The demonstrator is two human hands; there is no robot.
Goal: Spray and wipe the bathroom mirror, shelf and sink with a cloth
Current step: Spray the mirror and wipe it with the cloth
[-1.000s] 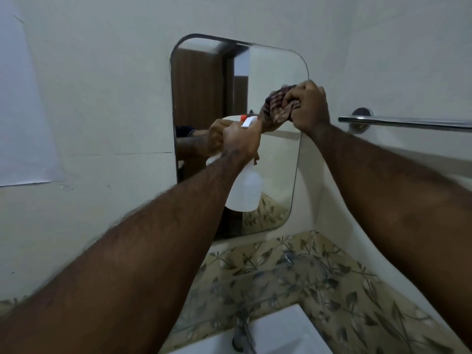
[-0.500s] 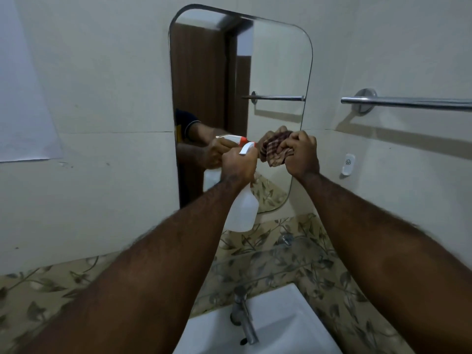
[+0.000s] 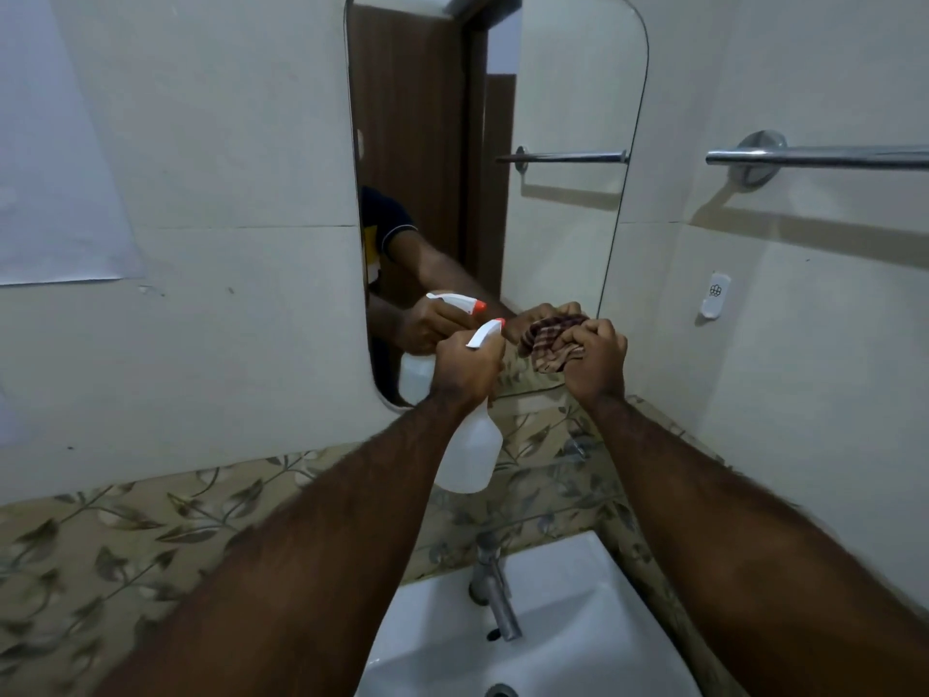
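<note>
A tall mirror with rounded corners hangs on the pale wall. My left hand grips a white spray bottle with an orange nozzle tip, held close to the mirror's lower part. My right hand is bunched around a checked brown cloth pressed against the glass near its bottom right corner. Below, a glass shelf juts out from the leaf-patterned tiles. A white sink with a metal tap lies under my arms.
A chrome towel rail runs along the right wall, with a small white hook below it. A sheet of paper is stuck to the left wall. The mirror reflects a brown door and my arms.
My right hand has moved the cloth down the mirror from its upper right area to its bottom right corner. The left hand with the bottle has dropped too, and the view has tilted down.
</note>
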